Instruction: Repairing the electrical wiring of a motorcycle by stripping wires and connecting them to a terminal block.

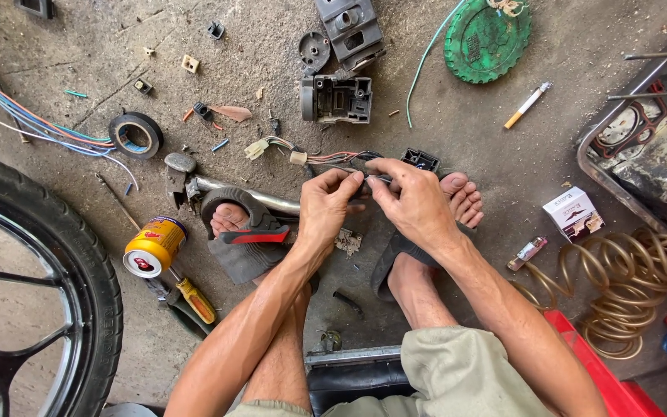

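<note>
Item: thin multicoloured wire harness with a black plug, held above the concrete floor. Left hand and right hand together, both pinching its wires. Grey dismantled switch housing lies apart; reassembly evidently outstanding.

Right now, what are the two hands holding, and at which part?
Both the left hand and the right hand pinch a thin wiring harness at its dark taped stretch, between fingertips. Its white connector end lies free on the concrete floor.
</note>
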